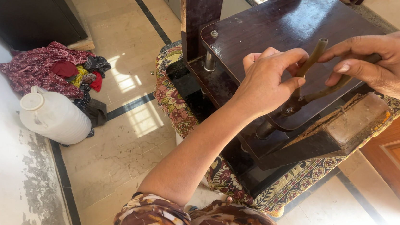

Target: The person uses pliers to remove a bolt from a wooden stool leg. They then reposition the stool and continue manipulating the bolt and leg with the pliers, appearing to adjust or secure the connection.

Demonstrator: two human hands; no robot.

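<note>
Left hand (267, 80) and right hand (388, 64) each pinching a pliers (304, 93) handle, at the front edge of a dark wooden table (270, 29). Open tiled floor (130, 142) to the left, with a white jug (53, 115) and clothes pile (56, 69) along the wall.

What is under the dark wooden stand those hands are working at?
Under the dark wooden stand lies a patterned floral cloth, its edges showing at the left and front. The left hand and right hand hold pliers above it. Whatever the cloth covers is hidden.
</note>
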